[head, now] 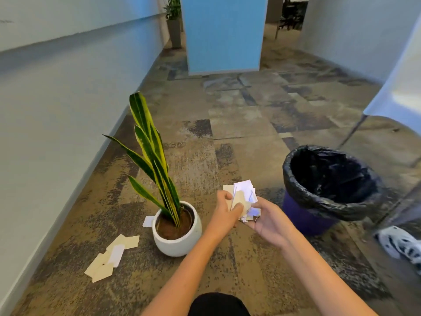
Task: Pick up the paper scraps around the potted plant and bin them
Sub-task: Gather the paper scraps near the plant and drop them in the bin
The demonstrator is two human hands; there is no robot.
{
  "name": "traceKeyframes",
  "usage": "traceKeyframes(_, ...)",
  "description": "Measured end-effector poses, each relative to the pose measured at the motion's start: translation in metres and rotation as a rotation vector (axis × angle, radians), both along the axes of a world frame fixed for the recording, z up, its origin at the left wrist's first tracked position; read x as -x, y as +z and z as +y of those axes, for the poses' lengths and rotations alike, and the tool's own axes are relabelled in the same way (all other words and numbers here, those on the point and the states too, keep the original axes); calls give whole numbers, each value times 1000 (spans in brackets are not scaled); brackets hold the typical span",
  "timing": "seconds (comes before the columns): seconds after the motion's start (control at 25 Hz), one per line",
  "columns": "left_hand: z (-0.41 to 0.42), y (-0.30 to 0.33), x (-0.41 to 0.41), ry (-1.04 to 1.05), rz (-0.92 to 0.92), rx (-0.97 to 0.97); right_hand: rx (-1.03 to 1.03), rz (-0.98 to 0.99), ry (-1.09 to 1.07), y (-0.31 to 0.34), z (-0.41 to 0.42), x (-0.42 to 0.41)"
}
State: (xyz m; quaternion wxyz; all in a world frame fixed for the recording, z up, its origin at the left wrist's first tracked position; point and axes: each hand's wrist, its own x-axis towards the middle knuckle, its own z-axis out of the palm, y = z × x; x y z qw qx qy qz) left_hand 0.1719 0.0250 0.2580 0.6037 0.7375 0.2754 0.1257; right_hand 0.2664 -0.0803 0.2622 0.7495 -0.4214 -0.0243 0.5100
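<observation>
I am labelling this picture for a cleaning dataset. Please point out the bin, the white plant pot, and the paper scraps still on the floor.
bin (pixel 296 179), head view, on the bag-covered left rim.
white plant pot (pixel 180 244), head view, on the front wall.
paper scraps on the floor (pixel 116 254), head view, on a white scrap in the pile.

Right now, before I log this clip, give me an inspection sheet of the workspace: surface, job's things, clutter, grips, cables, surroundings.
Surface: patterned carpet, brown and grey patches.
Job's things: scraps bunched in both hands; a pile of loose scraps on the carpet left of the pot; one scrap against the pot's far left side; bin with black liner at right, its inside too dark to read.
Clutter: shoe at the right edge.
Grips: left hand and right hand both shut on the scraps.
Cables: nothing seen.
Surroundings: white wall at left, blue panel ahead, a second plant far down the corridor.
</observation>
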Motion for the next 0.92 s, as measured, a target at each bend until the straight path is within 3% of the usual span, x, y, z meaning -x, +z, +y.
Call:
traceKeyframes(0.32,-51,-7,-49,-77,-84,-5,306,-335,-361,18,-43,-68)
traceKeyframes(0.56,-33,-42,-33,-166,122,-430,845,-881,-639,30,-84,-169)
traceKeyframes(0.76,20,-68,5,-196,267,-641,1161,-1085,-521,-1,-94,-207)
traceKeyframes(0.92,60,-86,43,-180,383,-698,1209,-1030,-411,-15,-82,-214)
